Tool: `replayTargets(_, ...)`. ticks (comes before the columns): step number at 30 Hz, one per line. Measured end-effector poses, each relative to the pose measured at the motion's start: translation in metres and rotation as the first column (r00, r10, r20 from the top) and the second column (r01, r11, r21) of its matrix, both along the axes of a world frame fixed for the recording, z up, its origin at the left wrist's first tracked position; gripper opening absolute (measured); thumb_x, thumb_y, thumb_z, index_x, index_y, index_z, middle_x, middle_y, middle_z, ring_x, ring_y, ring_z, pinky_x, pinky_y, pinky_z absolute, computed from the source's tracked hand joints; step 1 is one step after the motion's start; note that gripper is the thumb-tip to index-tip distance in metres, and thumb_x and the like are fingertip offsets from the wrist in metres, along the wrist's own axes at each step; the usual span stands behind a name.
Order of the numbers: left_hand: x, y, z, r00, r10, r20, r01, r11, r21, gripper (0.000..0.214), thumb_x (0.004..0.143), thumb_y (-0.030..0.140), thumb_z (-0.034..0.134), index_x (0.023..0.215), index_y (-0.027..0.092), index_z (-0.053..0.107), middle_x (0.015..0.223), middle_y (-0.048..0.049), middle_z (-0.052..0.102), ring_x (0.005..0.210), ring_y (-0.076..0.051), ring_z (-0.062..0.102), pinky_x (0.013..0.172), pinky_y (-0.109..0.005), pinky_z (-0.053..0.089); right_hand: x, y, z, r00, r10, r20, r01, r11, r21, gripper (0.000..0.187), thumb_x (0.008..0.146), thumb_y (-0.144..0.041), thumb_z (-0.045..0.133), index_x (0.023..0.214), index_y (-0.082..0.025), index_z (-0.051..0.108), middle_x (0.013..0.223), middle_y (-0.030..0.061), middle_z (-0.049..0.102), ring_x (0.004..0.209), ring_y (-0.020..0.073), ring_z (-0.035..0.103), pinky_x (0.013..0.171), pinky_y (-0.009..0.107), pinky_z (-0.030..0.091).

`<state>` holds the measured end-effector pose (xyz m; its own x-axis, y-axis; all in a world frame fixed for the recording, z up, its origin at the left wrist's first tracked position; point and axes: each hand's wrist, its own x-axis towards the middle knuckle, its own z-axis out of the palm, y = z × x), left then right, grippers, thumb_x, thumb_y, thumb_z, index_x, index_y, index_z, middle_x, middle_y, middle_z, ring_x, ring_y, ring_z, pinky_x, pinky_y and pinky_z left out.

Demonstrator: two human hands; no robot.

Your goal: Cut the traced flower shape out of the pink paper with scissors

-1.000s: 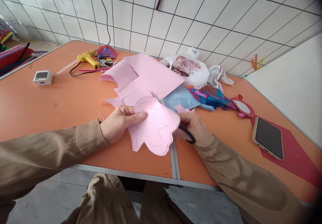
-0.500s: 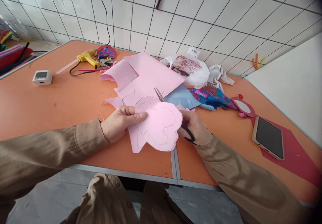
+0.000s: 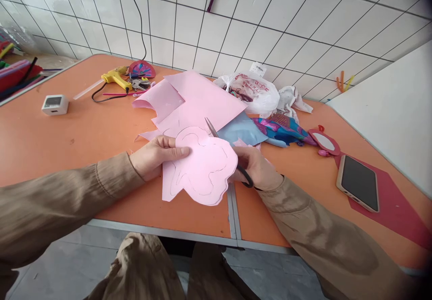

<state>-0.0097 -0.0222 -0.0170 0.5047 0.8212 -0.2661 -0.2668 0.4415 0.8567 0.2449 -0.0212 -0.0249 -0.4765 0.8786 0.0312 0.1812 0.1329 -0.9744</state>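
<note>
My left hand (image 3: 157, 156) pinches the left edge of a pink sheet (image 3: 202, 169), thumb on top and fingers underneath. Curvy pencil outlines are drawn on this sheet, and its right side is trimmed into a wavy edge. My right hand (image 3: 254, 167) grips a pair of scissors (image 3: 212, 127) with black handles. The scissor blades reach past the far edge of the sheet, partly hidden behind it along with some of my right fingers. Beyond lie larger pink sheets (image 3: 202, 95) and a light blue sheet (image 3: 241, 130).
A yellow glue gun (image 3: 116, 78) and a small white box (image 3: 55, 105) lie on the left. At the back sits a white plastic bag (image 3: 263, 95). On the right are a small mirror (image 3: 324, 141) and a phone (image 3: 359, 182) on red sheet (image 3: 398, 210).
The drawn pink sheet has shifted left and turned slightly clockwise in my left hand. Both hands have moved a little to the left, with the scissors still in my right hand.
</note>
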Motion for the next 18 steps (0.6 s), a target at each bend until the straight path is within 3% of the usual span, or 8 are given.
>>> replayTargets(4,-0.003,0.005,-0.001,0.993,-0.119,0.000,0.119,0.993,0.008,0.027,0.058,0.034,0.096,0.068,0.013,0.082,0.071,-0.0102,0.079,0.060,-0.019,0.073,0.060,-0.027,0.061,0.000,0.000,0.005,0.988,-0.147,-0.055,0.144,0.988,-0.053,0.048,0.058,-0.051,0.091,0.085,-0.017,0.071,0.061,-0.0007,0.068,0.050,0.0126,0.060,0.048,0.026,0.050)
replayTargets(7,-0.003,0.006,-0.002,0.973,-0.229,-0.030,0.229,0.973,0.026,0.025,0.061,0.034,0.094,0.070,0.013,0.082,0.071,-0.0101,0.079,0.058,-0.019,0.073,0.060,-0.028,0.062,-0.002,-0.002,0.005,0.953,-0.218,-0.211,0.196,0.973,-0.120,0.048,0.063,-0.048,0.090,0.096,-0.019,0.069,0.076,0.0033,0.077,0.061,0.0149,0.069,0.055,0.026,0.056)
replayTargets(11,-0.002,0.008,-0.003,0.951,-0.300,-0.080,0.304,0.952,0.045,0.024,0.064,0.034,0.092,0.071,0.013,0.083,0.073,-0.0109,0.080,0.056,-0.020,0.072,0.063,-0.032,0.062,-0.009,-0.007,0.004,0.927,-0.192,-0.322,0.144,0.975,-0.167,0.046,0.061,-0.034,0.093,0.099,-0.025,0.069,0.089,0.0018,0.080,0.088,0.0189,0.076,0.077,0.031,0.062)
replayTargets(18,-0.001,0.010,-0.005,0.924,-0.357,-0.135,0.370,0.926,0.080,0.023,0.067,0.035,0.090,0.070,0.013,0.082,0.071,-0.0111,0.079,0.056,-0.020,0.071,0.064,-0.032,0.062,-0.015,-0.012,0.009,0.972,-0.096,-0.213,0.082,0.994,-0.073,0.035,0.067,-0.025,0.084,0.099,-0.024,0.069,0.073,-0.0042,0.072,0.066,0.0124,0.068,0.067,0.029,0.059)
